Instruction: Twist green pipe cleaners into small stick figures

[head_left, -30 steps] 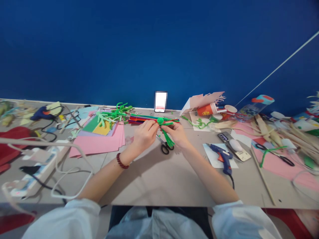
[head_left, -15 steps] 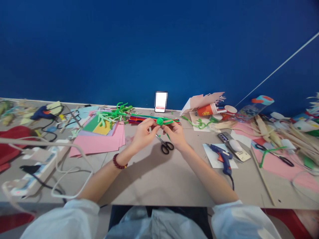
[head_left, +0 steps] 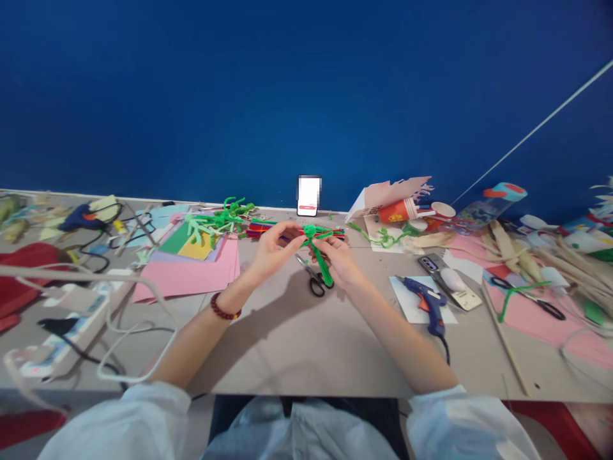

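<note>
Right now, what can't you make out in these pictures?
Head view:
Upright phone: most of its screen is pixelated.
Pipe-cleaner bundle: partly behind the left hand, right hand and green piece.
Scissors: one handle partly behind the green piece.
Red item: cut off by the left edge.

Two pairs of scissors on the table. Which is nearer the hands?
The middle scissors, on the grey tabletop beside the right hand, which grips a green pipe-cleaner piece. The other scissors lie far to the right, on pink paper.
</note>
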`<action>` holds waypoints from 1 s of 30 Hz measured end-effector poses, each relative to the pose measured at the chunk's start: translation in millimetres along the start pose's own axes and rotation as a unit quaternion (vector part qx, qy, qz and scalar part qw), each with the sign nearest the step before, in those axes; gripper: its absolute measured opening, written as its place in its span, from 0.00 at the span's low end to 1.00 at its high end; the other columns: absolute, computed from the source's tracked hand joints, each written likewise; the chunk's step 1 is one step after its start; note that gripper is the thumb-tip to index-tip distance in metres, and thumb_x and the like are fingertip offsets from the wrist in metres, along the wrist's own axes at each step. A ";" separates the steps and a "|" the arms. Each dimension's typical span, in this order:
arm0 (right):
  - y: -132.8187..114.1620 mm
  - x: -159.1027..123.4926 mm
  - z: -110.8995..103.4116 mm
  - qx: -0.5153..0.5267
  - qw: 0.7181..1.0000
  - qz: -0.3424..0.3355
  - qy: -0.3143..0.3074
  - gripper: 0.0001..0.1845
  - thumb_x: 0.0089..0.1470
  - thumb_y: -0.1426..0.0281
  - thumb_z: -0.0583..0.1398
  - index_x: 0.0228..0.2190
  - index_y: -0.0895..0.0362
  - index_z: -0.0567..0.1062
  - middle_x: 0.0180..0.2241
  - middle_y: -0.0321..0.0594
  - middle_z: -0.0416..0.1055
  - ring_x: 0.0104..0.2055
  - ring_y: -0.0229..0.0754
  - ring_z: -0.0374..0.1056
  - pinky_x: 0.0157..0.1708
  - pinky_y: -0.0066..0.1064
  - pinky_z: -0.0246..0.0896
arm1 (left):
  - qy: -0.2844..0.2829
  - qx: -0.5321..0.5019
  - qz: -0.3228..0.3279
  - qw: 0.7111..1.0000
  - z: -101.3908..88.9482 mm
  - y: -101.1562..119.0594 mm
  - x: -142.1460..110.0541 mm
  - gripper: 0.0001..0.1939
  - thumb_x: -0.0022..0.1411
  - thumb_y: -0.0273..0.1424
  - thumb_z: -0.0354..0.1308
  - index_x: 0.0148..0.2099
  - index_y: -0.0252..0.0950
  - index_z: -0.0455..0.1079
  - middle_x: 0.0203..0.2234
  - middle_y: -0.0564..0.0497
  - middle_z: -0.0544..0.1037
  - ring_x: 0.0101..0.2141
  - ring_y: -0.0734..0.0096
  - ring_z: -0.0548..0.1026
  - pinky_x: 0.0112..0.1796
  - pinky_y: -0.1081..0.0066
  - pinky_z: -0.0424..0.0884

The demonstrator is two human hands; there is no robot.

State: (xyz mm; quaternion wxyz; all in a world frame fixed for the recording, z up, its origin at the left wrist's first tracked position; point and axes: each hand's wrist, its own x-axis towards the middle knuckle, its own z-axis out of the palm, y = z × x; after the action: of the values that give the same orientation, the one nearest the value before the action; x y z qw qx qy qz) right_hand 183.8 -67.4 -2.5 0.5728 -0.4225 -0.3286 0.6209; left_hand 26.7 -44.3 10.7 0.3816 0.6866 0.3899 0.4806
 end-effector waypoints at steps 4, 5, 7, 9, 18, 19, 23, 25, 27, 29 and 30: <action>2.6 -1.8 1.6 -0.008 1.000 0.019 -0.014 0.18 0.33 0.62 0.71 0.23 0.57 0.71 0.19 0.33 0.70 0.22 0.34 0.67 0.23 0.27 0.63 | 0.000 -0.039 0.001 0.999 -5.2 -2.5 4.2 0.14 0.55 0.34 0.63 0.44 0.36 0.75 0.36 0.47 0.79 0.37 0.69 0.76 0.34 0.73 0.72; 3.1 -2.4 2.2 -0.010 1.000 0.020 -0.016 0.19 0.33 0.62 0.71 0.23 0.58 0.71 0.19 0.33 0.70 0.23 0.34 0.67 0.23 0.27 0.63 | -0.004 -0.044 -0.001 0.999 -5.9 -3.9 5.2 0.14 0.55 0.34 0.63 0.43 0.36 0.75 0.36 0.47 0.80 0.36 0.69 0.77 0.35 0.72 0.73; 3.3 -3.7 3.1 -0.015 0.999 0.021 -0.020 0.19 0.32 0.62 0.71 0.23 0.58 0.71 0.19 0.32 0.70 0.23 0.34 0.67 0.23 0.27 0.64 | -0.010 -0.061 -0.009 0.998 -6.5 -7.0 6.8 0.12 0.55 0.35 0.63 0.41 0.35 0.77 0.35 0.47 0.81 0.34 0.69 0.78 0.36 0.71 0.75; 2.5 -4.9 3.6 -0.023 0.999 0.023 -0.022 0.19 0.32 0.61 0.71 0.24 0.58 0.71 0.19 0.33 0.70 0.23 0.35 0.67 0.22 0.27 0.64 | -0.012 -0.074 -0.004 0.997 -6.6 -10.4 8.2 0.11 0.55 0.35 0.63 0.39 0.34 0.77 0.34 0.47 0.81 0.32 0.69 0.78 0.35 0.70 0.77; -2.5 -9.5 4.9 -0.050 0.999 -0.010 -0.006 0.19 0.33 0.60 0.71 0.23 0.57 0.70 0.19 0.32 0.70 0.21 0.35 0.68 0.18 0.26 0.64 | 0.003 0.076 0.200 0.977 -13.4 -18.1 9.8 0.08 0.60 0.29 0.59 0.40 0.37 0.78 0.35 0.46 0.82 0.36 0.68 0.79 0.37 0.69 0.77; -2.5 -9.8 5.1 -0.053 0.998 -0.015 -0.006 0.20 0.34 0.60 0.71 0.23 0.57 0.70 0.19 0.32 0.69 0.20 0.35 0.67 0.17 0.26 0.64 | 0.009 0.098 0.229 0.968 -13.6 -18.3 9.6 0.08 0.60 0.28 0.58 0.40 0.37 0.78 0.35 0.46 0.82 0.36 0.68 0.79 0.38 0.69 0.77; -2.4 -11.2 6.4 -0.065 0.997 -0.037 -0.013 0.20 0.35 0.59 0.70 0.23 0.57 0.69 0.18 0.31 0.69 0.19 0.34 0.66 0.17 0.26 0.64 | 0.043 0.141 0.289 0.946 -11.7 -18.9 8.3 0.07 0.60 0.27 0.57 0.39 0.38 0.77 0.34 0.48 0.82 0.35 0.69 0.80 0.38 0.69 0.77; -2.0 -11.6 6.9 -0.065 0.997 -0.045 -0.017 0.20 0.35 0.59 0.70 0.23 0.57 0.69 0.18 0.32 0.69 0.19 0.35 0.66 0.17 0.27 0.64 | 0.055 0.147 0.293 0.943 -10.3 -18.0 7.2 0.07 0.61 0.27 0.57 0.38 0.38 0.77 0.33 0.48 0.82 0.35 0.70 0.80 0.38 0.70 0.77; -1.0 -11.0 6.7 -0.066 0.997 -0.047 -0.020 0.19 0.35 0.58 0.70 0.23 0.57 0.69 0.18 0.33 0.70 0.19 0.35 0.67 0.18 0.27 0.65 | 0.061 0.143 0.284 0.946 -9.0 -15.9 5.8 0.07 0.61 0.27 0.57 0.37 0.38 0.77 0.32 0.49 0.82 0.34 0.70 0.79 0.37 0.70 0.77; 0.8 -9.1 5.6 -0.071 0.996 -0.048 -0.023 0.18 0.37 0.59 0.69 0.24 0.56 0.69 0.18 0.33 0.70 0.20 0.35 0.67 0.19 0.28 0.65 | 0.059 0.128 0.248 0.958 -7.6 -13.5 4.5 0.07 0.61 0.29 0.57 0.37 0.37 0.77 0.33 0.48 0.82 0.33 0.70 0.79 0.36 0.70 0.76; 1.8 -7.6 4.7 -0.076 0.995 -0.054 -0.023 0.17 0.38 0.59 0.68 0.25 0.56 0.69 0.19 0.33 0.70 0.20 0.36 0.67 0.20 0.28 0.65 | 0.060 0.118 0.218 0.967 -6.8 -12.5 4.1 0.07 0.61 0.30 0.57 0.38 0.37 0.77 0.34 0.48 0.82 0.33 0.70 0.79 0.36 0.70 0.76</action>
State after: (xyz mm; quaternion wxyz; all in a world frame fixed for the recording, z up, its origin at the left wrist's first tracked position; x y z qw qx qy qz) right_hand 178.7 -74.8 -1.0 0.5634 -0.4321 -0.4106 0.5720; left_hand 19.0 -34.6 2.7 0.1598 0.7649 0.3070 0.5433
